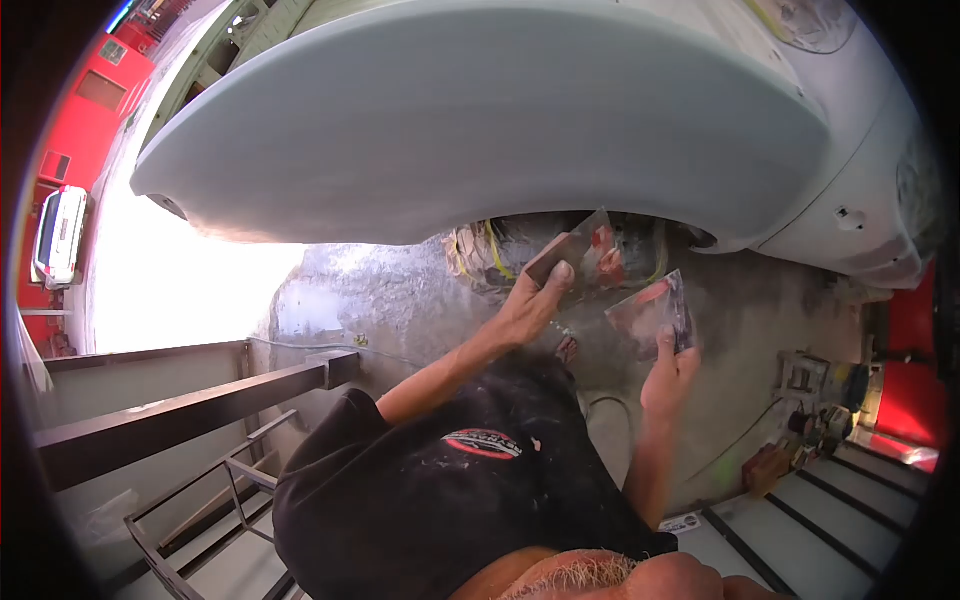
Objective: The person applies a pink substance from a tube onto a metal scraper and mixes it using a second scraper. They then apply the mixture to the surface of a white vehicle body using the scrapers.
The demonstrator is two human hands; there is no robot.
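The left hand [535, 303] and right hand [668, 382] grip, apart.

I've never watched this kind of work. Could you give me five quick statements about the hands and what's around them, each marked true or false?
1. The left hand holds a flat piece. True.
2. The right hand is empty. False: it grips a thin sheet.
3. A pale, curved panel stretches across the upper part of the picture. True.
4. The person's shirt is bright yellow. False: it is black, with a printed logo.
5. A white car shows at the far left of the picture. True.
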